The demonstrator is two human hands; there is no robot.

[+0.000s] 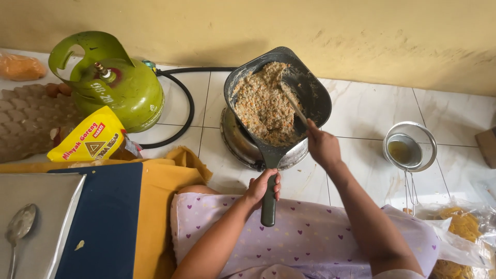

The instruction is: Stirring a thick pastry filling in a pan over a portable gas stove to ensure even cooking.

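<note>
Fingers of my left hand [263,187] wrap the dark pan [279,98] handle, pan tilted over the burner [243,144]; my right hand [323,146] grips a spoon [293,103] in the mixture [263,103].

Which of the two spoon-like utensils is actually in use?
The wooden spoon in the dark pan, held by the right hand. The metal spoon lies untouched on the grey tray.
</note>
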